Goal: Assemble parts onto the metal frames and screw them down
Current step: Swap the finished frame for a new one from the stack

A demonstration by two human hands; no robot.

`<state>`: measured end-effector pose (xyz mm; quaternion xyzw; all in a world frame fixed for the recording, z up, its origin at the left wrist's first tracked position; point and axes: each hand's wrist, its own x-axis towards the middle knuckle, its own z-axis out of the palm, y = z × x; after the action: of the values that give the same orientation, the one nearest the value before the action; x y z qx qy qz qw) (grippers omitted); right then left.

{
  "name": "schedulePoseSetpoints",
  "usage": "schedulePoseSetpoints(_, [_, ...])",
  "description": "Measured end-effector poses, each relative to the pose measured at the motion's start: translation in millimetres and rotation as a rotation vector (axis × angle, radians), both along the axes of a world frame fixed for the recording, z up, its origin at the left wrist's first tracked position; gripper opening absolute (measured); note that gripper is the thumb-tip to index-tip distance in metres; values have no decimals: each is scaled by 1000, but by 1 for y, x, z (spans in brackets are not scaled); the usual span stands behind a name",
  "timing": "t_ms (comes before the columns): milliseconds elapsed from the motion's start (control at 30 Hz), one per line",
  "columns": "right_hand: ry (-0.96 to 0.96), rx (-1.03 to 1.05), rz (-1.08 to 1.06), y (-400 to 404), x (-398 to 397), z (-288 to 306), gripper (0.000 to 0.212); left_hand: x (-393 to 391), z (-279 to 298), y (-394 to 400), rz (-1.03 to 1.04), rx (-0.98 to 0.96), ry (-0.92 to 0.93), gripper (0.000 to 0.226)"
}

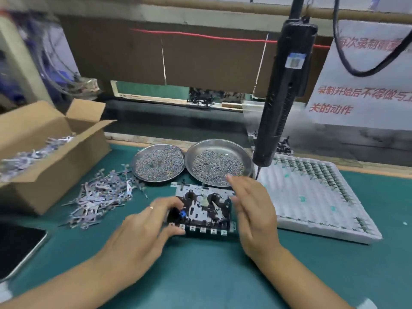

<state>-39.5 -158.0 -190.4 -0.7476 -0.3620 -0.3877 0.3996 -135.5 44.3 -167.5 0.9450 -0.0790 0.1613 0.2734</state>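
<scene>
metal frame (204, 208) at 6 o'clock of the screw dishes (219, 162); stiff, light, sharp-edged, likely. left hand (142, 226) grips its 9 o'clock edge; right hand (252, 210) relaxed, empty. best held by side edges.

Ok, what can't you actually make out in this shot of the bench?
All in the head view:
- Left hand: blurred; grip on the metal frame unclear.
- Right hand: blurred; cannot tell if it touches the frame.
- Screws in the two dishes: too small to tell types.
- Screwdriver: top cut off by the edge.
- Box: cut off at left.
</scene>
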Motion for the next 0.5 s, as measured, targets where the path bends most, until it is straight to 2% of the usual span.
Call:
schedulePoseSetpoints(100, [-154, -173, 97, 3, -3, 0, 29, -5, -5, 4, -10, 161, -43, 41])
schedulePoseSetpoints(233, [-94, -474, 118, 4, -7, -1, 52, -2, -9, 17, 5, 252, -60, 54])
schedulePoseSetpoints(333, [-20, -669, 96, 3, -7, -5, 58, 9, -7, 37, 86, 227, -153, 45])
schedulePoseSetpoints(433, [26, -692, 81, 4, -7, -5, 50, 31, -4, 57, 193, 440, -168, 35])
schedulePoseSetpoints(500, [48, -679, 62, 4, -7, -5, 50, 42, -5, 64, 225, 475, -131, 25])
